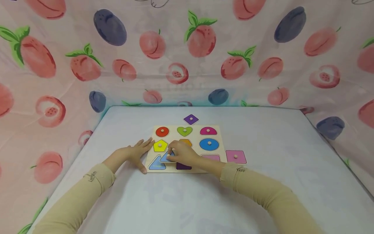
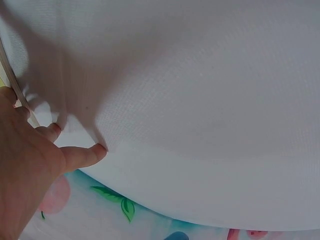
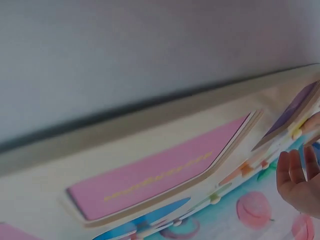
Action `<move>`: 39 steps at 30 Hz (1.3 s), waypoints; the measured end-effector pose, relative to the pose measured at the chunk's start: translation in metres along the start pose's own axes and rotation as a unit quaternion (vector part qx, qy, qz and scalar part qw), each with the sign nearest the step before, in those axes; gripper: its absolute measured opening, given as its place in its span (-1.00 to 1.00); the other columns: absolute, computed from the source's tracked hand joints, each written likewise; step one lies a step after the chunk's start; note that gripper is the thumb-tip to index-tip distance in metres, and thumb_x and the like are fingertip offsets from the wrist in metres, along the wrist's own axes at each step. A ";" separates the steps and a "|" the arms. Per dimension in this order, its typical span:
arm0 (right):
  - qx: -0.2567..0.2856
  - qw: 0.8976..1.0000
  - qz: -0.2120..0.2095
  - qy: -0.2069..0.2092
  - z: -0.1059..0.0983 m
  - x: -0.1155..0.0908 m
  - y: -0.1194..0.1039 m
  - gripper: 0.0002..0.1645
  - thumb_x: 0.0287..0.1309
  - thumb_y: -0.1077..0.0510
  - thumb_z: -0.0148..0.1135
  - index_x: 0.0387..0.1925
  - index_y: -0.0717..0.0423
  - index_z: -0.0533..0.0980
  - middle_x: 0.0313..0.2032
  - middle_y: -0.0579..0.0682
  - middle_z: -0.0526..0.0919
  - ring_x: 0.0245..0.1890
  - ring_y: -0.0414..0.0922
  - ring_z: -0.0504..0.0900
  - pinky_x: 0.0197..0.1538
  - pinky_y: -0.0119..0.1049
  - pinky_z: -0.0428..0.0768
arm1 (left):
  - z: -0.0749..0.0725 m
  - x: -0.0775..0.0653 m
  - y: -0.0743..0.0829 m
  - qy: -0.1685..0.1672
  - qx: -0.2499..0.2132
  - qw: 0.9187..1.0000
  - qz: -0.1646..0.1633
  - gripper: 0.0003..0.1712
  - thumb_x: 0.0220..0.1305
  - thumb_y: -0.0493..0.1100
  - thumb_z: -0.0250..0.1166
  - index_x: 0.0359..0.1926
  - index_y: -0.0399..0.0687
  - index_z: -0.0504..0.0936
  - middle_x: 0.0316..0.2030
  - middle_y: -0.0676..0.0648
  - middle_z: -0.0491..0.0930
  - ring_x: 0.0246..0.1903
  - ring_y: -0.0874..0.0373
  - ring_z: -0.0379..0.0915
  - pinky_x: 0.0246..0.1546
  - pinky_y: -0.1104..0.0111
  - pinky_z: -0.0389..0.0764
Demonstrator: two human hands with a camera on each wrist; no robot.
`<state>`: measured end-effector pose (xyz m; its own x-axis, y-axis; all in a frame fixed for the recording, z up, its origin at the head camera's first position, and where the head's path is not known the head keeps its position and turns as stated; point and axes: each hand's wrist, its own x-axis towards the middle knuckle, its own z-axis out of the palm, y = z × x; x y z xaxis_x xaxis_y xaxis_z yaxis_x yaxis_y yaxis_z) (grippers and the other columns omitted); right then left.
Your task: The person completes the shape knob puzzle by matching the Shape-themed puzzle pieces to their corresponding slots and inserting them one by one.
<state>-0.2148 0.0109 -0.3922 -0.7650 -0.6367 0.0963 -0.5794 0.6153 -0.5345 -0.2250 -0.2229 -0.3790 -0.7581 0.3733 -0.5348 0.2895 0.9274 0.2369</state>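
My right hand (image 1: pixel 187 154) pinches the knob of a blue triangle piece (image 1: pixel 164 159), which is tilted over the lower left of a wooden knob puzzle board (image 1: pixel 195 136). Partly under it shows the board's blue triangle recess (image 1: pixel 157 165). To the right of that recess lies a dark purple recess (image 1: pixel 183 166), overlapped by the hand. A pink recess (image 3: pixel 160 172) stands out in the right wrist view. My left hand (image 1: pixel 136 153) rests at the board's left edge, fingers spread and thumb near the lower corner. The left wrist view shows this hand (image 2: pixel 30 160) with its fingertips along the edge.
A purple diamond piece (image 1: pixel 191 119) lies beyond the board's far edge, and a pink four-sided piece (image 1: pixel 236 157) beside its right edge. Set in the board are a red circle (image 1: pixel 162 132), yellow pentagon (image 1: pixel 160 146), blue oval (image 1: pixel 209 144) and others. Fruit-print cloth (image 1: pixel 181 78) hangs behind the white table (image 1: pixel 277 146).
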 end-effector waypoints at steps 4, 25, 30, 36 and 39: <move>-0.015 1.000 0.013 -0.017 0.006 0.005 -0.008 -0.78 0.09 0.03 0.34 -0.37 0.11 0.59 -0.32 -0.06 0.62 -0.42 -0.25 0.40 -0.29 -0.56 0.45 | 0.000 0.000 -0.001 0.003 0.006 1.000 0.001 0.47 -0.27 0.27 0.51 0.49 -0.04 -0.24 0.50 -0.16 -0.39 0.44 -0.32 -0.42 0.20 -0.43 -0.08; -0.059 0.998 0.024 0.016 0.037 0.014 -0.033 -0.82 0.04 -0.01 0.38 -0.44 0.01 0.66 -0.43 -0.15 0.65 -0.37 -0.24 0.40 -0.28 -0.41 0.31 | 0.000 0.000 -0.005 0.002 0.007 1.000 0.021 0.48 -0.26 0.27 0.50 0.48 -0.09 -0.27 0.49 -0.19 -0.42 0.42 -0.38 -0.43 0.12 -0.49 -0.07; -0.075 0.997 0.033 0.013 0.039 0.015 -0.039 -0.80 0.04 -0.03 0.37 -0.41 0.00 0.64 -0.45 -0.17 0.59 -0.39 -0.24 0.41 -0.30 -0.42 0.30 | -0.003 -0.003 -0.006 0.002 0.001 1.000 0.020 0.49 -0.27 0.27 0.50 0.48 -0.10 -0.27 0.48 -0.20 -0.43 0.42 -0.38 -0.44 0.12 -0.50 -0.09; -0.115 0.993 0.034 0.007 0.038 0.017 -0.040 -0.80 0.04 -0.05 0.37 -0.40 -0.03 0.62 -0.36 -0.17 0.59 -0.28 -0.18 0.49 -0.27 -0.35 0.37 | -0.003 -0.003 -0.005 0.003 -0.001 1.000 0.022 0.48 -0.26 0.28 0.50 0.48 -0.07 -0.27 0.49 -0.18 -0.44 0.42 -0.36 -0.45 0.14 -0.49 -0.11; -0.114 0.993 0.038 -0.001 0.037 0.017 -0.039 -0.80 0.04 -0.05 0.37 -0.41 -0.03 0.61 -0.36 -0.17 0.55 -0.26 -0.17 0.47 -0.26 -0.34 0.36 | -0.002 -0.002 -0.004 0.001 0.000 1.000 0.023 0.48 -0.26 0.28 0.50 0.48 -0.07 -0.26 0.49 -0.18 -0.43 0.43 -0.36 -0.44 0.14 -0.48 -0.11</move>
<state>-0.1947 -0.0406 -0.4008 -0.8085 -0.5853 0.0613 -0.5690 0.7508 -0.3355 -0.2262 -0.2276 -0.3772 -0.7454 0.4155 -0.5214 0.3236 0.9092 0.2619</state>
